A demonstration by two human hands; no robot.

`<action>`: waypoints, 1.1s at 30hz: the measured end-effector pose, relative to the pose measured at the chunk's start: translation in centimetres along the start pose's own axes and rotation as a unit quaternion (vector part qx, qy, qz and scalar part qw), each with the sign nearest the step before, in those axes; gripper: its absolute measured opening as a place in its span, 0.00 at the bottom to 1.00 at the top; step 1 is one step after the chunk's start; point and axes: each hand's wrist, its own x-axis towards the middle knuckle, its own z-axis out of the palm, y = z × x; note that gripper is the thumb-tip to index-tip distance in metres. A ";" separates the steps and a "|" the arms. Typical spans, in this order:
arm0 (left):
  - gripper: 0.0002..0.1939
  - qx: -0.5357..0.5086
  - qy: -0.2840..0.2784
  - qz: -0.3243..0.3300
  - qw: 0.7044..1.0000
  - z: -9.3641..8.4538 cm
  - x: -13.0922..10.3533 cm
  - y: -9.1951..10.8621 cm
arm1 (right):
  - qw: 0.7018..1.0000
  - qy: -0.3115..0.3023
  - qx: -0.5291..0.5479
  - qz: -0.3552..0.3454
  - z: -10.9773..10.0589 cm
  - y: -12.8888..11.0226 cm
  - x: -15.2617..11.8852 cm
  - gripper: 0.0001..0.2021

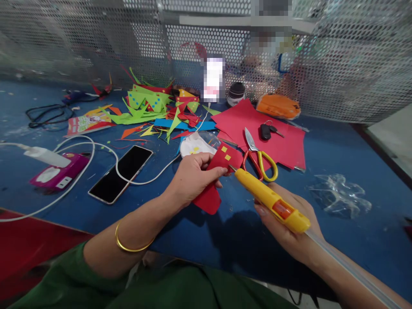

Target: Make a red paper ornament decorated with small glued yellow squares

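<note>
Blue table (350,159) fills most of the frame, surface smooth with pale smudges; grey metal mesh screen (363,64), punched with round holes, backs it, probably as a barrier. Red sheets (289,143) lie flat, overlapping, right of centre, likely within reach as stock; stiff, straight-edged, matte. Both hands meet mid-frame. Left hand (193,178): thumb and fingers closed in a pinch on a red paper piece (207,201), held off the table and tilted, apparently so its face stays visible and steady; piece looks like thin card with one rounded end. Right hand (288,240): fingers wrapped around a yellow tool (262,189), no visible gap, some fingers hidden beneath; looks like a glue gun, hard plastic with an orange window and slim metal tip. Tip angled at the piece, presumably for precise aim; contact can't be told. Green cut-outs (148,101) heaped upper left of centre, spiky folded paper, seemingly pushed back to leave working room. Black phone (111,184), glossy slab, lies left of the hands. Scissors (253,147) lie partly on the sheets, blades spread, steel with red and yellow handles, probably parked handy. Smallest: yellow squares (228,157), flat paper bits on the piece, near the tip.
</note>
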 end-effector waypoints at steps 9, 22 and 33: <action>0.06 -0.010 -0.004 -0.008 1.000 0.0 0.0 0.0 | 1.000 0.006 0.001 -0.001 0.1 0.1 -0.2 0.06; 0.05 -0.015 -0.002 -0.015 1.000 0.2 -0.2 0.3 | 1.000 0.008 -0.025 -0.015 -0.2 -0.3 0.5 0.08; 0.05 -0.009 -0.005 -0.006 1.000 0.1 -0.1 0.0 | 0.999 0.009 -0.033 0.006 -0.2 -0.4 0.4 0.09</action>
